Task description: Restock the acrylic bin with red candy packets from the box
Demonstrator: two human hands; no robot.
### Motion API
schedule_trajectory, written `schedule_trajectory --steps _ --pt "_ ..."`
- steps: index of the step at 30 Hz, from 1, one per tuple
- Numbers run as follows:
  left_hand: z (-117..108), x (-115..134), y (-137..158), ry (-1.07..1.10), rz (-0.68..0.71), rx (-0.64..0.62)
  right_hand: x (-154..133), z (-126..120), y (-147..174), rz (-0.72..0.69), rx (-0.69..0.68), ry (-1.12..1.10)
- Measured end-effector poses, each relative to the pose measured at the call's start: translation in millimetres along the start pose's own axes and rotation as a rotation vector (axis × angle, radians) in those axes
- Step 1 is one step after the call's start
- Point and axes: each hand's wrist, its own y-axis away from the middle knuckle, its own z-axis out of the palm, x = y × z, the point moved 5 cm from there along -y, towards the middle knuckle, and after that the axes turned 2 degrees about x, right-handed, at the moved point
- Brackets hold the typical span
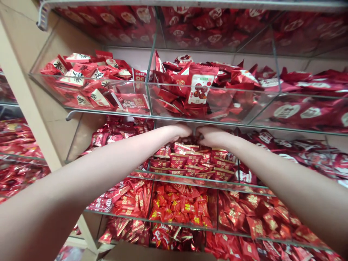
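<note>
The left hand (181, 130) and right hand (209, 135) reach side by side, equally near; the red candy packets (190, 161) lie just below both grips; whether the fingers are closed I cannot tell.

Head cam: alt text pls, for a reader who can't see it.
Two bare arms reach into a glass shelf bin, left hand and right hand side by side over red-and-gold candy packets. More glass bins of red wrapped sweets fill the tiers above and below.
</note>
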Motion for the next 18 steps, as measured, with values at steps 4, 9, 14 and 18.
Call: schedule_trajectory --steps 4,9,14,18 --pt "-11 8 17 -0.375 0.101 0.007 7 5 -6 -0.029 -0.057 -0.015" --pt "-9 5 24 -0.577 0.199 -0.144 12 13 -13 -0.107 -0.154 -0.106" --pt "-10 5 22 -0.645 0.192 -0.134 11 17 -19 -0.116 -0.160 -0.103" --pt "-12 10 22 -0.593 0.206 -0.100 10 17 -22 -0.128 -0.204 -0.080"
